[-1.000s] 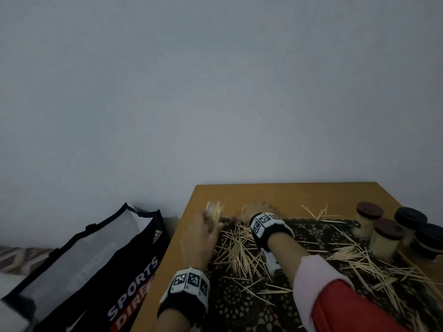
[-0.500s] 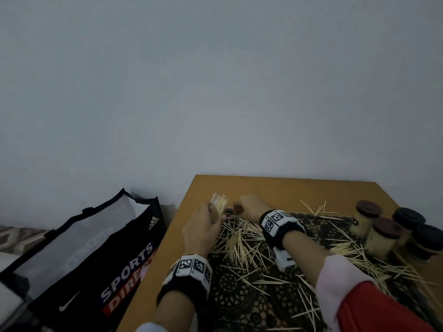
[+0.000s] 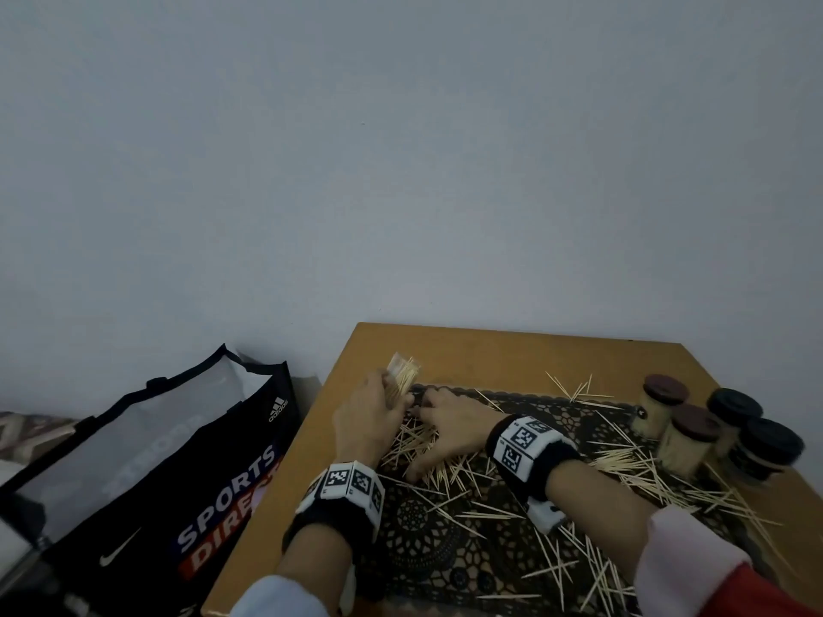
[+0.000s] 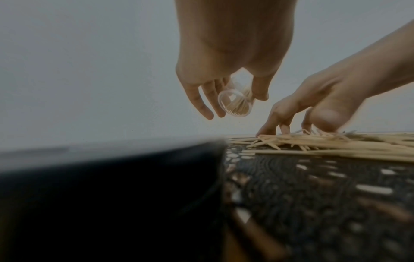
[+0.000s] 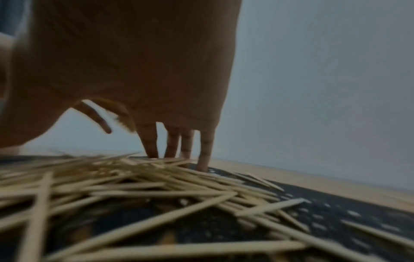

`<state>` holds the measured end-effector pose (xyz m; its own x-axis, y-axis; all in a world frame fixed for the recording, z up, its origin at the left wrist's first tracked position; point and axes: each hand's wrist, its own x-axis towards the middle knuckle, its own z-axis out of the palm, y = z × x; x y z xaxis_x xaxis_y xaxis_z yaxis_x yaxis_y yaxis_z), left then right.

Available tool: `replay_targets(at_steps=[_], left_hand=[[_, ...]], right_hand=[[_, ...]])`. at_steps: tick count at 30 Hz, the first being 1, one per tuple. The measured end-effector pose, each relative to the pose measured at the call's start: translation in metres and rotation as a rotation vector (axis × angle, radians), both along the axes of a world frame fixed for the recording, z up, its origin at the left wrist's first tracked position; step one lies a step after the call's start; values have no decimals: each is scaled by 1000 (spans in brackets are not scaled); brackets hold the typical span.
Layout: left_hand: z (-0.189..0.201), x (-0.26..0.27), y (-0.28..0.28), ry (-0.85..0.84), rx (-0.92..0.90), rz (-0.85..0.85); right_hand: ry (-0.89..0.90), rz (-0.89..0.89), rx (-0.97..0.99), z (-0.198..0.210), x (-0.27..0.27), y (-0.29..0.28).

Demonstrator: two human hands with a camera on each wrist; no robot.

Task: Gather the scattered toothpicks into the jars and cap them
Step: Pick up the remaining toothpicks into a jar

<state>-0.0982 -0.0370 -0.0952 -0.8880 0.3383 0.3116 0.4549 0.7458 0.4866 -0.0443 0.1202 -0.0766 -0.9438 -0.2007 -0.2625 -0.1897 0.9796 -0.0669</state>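
My left hand (image 3: 369,411) holds a small clear jar (image 3: 401,377) (image 4: 234,103) tilted above the table's left edge, with toothpicks inside. My right hand (image 3: 445,423) rests beside it, its straight fingertips (image 5: 202,164) pressing down on a heap of loose toothpicks (image 3: 427,452) (image 5: 134,180) on the dark lace mat (image 3: 427,541). More toothpicks (image 3: 668,487) lie scattered across the mat to the right. Several capped jars stand at the right: two with brown lids (image 3: 666,389) (image 3: 694,423), two with black lids (image 3: 735,405) (image 3: 775,440).
The wooden table (image 3: 467,354) stands against a plain grey wall. A black sports shopping bag (image 3: 147,474) stands on the floor just left of the table's edge. Bare wood shows along the table's far side.
The right hand has come down from beside the jar onto the toothpick heap, fingers now pressing the sticks. The left hand keeps the jar tilted in nearly the same place.
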Motion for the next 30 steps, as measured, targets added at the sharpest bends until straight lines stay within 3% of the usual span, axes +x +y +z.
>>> replay_targets(at_steps=[2,11,15,20,25,28,30], left_hand=[[-1,0,0,6,3,-2],[-2,0,0,13,-11,-18],[-1,0,0,9,-11,-25],[-1,0,0,6,-22,-37],[-1,1,1,9,-22,-49],[-1,2,1,12,-23,-60],[-1,2,1,5,-21,-66]], right_hand=[[10,4,55,-2,2,-4],[26,27,-77,8,8,-1],[68,55,-49,8,9,9],[-5,13,-161,10,15,20],[-14,21,-143,11,22,23],[-16,-28,-261,11,24,29],[-6,-31,-203,8,26,33]])
